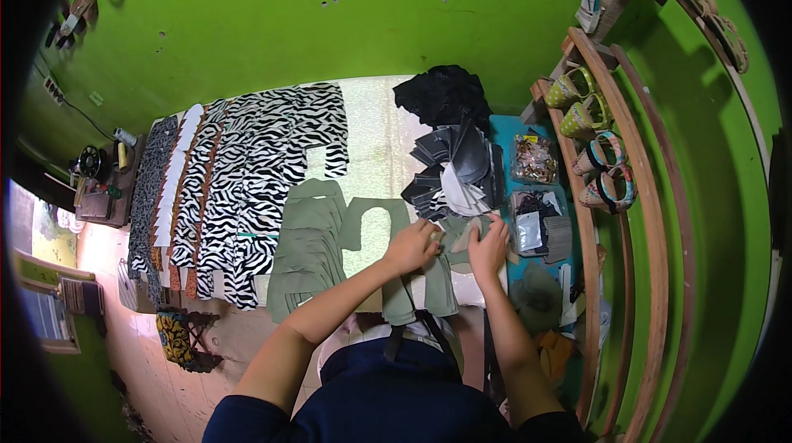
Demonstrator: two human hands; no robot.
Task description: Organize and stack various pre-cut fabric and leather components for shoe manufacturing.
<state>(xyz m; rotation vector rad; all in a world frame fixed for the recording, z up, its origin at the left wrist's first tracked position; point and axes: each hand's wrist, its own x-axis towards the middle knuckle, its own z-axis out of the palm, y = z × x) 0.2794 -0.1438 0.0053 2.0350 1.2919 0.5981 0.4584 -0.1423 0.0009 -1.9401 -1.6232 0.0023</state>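
My left hand (pixel 412 247), its fingers bent together, rests at the edge of sage-green cut pieces on the table. A green piece (pixel 452 237) lies between my two hands. Close beside it, my right hand (pixel 489 243) has thumb and fingers closed on a small green piece with a pale underside. An arch-shaped green piece (pixel 351 224) lies left of my left hand, and more green pieces (pixel 421 290) hang toward me below it. Overlapping rows of green cut pieces (pixel 305 253) are farther left. Just beyond my hands sits a fan of black and grey pieces (pixel 462 167).
Zebra-print pieces (pixel 264 146) cover the left of the table. Black material (pixel 445 95) is heaped at the far edge. On the right are a plastic box of small metallic parts (pixel 535 158), another box (pixel 536 224) and a wooden rack (pixel 627 162) with sandals.
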